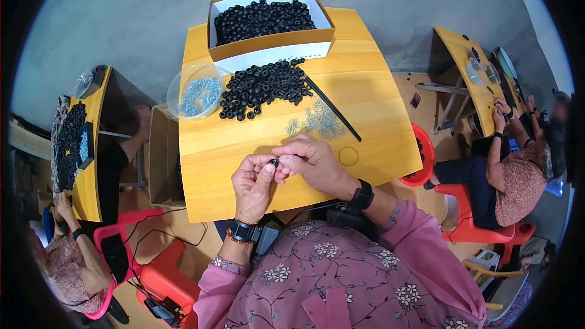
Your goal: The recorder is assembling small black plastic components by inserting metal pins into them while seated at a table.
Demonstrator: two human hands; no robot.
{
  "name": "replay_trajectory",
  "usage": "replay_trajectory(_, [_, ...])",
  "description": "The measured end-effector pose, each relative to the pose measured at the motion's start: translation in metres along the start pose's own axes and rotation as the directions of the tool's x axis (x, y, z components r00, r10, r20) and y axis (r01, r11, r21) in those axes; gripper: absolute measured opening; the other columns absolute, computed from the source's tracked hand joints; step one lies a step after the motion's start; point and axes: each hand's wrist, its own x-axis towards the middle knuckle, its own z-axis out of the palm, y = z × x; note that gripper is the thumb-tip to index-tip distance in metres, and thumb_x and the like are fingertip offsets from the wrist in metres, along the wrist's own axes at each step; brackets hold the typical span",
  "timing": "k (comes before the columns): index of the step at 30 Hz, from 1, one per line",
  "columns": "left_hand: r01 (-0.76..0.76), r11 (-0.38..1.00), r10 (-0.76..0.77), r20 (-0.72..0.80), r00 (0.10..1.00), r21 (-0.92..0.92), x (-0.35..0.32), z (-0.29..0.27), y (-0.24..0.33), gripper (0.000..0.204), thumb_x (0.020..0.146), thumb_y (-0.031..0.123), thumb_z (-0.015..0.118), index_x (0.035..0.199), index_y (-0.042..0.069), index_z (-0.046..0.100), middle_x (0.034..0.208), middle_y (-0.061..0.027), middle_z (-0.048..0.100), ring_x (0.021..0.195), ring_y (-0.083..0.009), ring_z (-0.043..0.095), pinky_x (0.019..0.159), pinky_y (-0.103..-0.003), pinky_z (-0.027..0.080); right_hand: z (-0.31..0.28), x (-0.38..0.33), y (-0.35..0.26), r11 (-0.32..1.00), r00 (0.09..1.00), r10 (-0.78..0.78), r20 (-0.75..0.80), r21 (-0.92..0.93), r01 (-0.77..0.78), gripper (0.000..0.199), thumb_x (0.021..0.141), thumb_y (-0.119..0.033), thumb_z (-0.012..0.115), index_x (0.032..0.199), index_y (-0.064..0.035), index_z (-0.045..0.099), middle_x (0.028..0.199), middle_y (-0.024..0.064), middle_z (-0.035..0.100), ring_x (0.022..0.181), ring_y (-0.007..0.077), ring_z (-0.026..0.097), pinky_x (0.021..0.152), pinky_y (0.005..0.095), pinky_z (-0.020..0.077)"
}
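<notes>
Above the near edge of the wooden table, my two hands meet. My left hand pinches a small black bead between thumb and fingers. Close against it, my right hand has its thumb and fingertips pressed together at the bead; anything thin between them is too small to make out. A ring of thin cord lies on the table to the right of my hands. Beyond them are a scatter of small clear-blue beads, a black stick and a pile of black beads.
At the table's far side stands a box of black beads, with a clear tub of blue beads nearer left. A cardboard box and red basin flank the table. People work at tables on both sides.
</notes>
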Motion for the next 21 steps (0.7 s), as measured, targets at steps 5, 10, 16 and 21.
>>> replay_trajectory(5, [0.003, 1.0, -0.003, 0.006, 1.0, -0.013, -0.0015, -0.0002, -0.0003, 0.015, 0.1, 0.007, 0.059, 0.11, -0.004, 0.057, 0.095, -0.0134, 0.071, 0.081, -0.0151, 0.068, 0.072, -0.027, 0.056, 0.0002, 0.0001, -0.0031, 0.922, 0.977, -0.207, 0.046, -0.326, 0.21, 0.02, 0.095, -0.001, 0.058, 0.112, 0.0064, 0.066, 0.091, 0.009, 0.063, 0.075, 0.0113, 0.065, 0.072, 0.0248, 0.0538])
replay_trajectory(10, [0.004, 1.0, -0.004, 0.004, 1.0, -0.002, -0.002, 0.0014, 0.0013, 0.016, 0.1, 0.008, 0.06, 0.109, -0.004, 0.057, 0.095, -0.013, 0.071, 0.081, -0.0149, 0.068, 0.073, -0.028, 0.057, 0.0026, -0.002, 0.0006, 0.991, 0.995, 0.103, -0.003, 0.088, -0.103, 0.016, 0.097, -0.001, 0.056, 0.111, 0.0055, 0.061, 0.091, 0.0067, 0.065, 0.076, 0.009, 0.064, 0.071, 0.0244, 0.054])
replay_trajectory(16, [0.011, 1.0, -0.011, 0.007, 1.0, -0.003, -0.0015, 0.0006, 0.0014, 0.015, 0.099, 0.009, 0.061, 0.107, -0.004, 0.059, 0.095, -0.0118, 0.07, 0.079, -0.0141, 0.066, 0.073, -0.027, 0.056, -0.0047, 0.0021, -0.0081, 0.991, 0.99, 0.124, 0.072, 0.041, -0.127, 0.013, 0.097, -0.003, 0.058, 0.108, 0.0046, 0.06, 0.09, 0.0055, 0.065, 0.076, 0.0082, 0.064, 0.07, 0.0237, 0.0539])
replay_trajectory(21, [0.013, 1.0, -0.013, 0.009, 1.0, -0.014, -0.0011, 0.0005, 0.0012, 0.015, 0.099, 0.009, 0.061, 0.107, -0.004, 0.059, 0.095, -0.0112, 0.07, 0.078, -0.0133, 0.066, 0.073, -0.027, 0.056, -0.006, 0.0074, -0.0078, 0.996, 0.997, 0.018, 0.076, -0.089, -0.011, 0.01, 0.097, -0.003, 0.059, 0.103, 0.0034, 0.064, 0.086, 0.0054, 0.064, 0.074, 0.0089, 0.064, 0.067, 0.024, 0.0532])
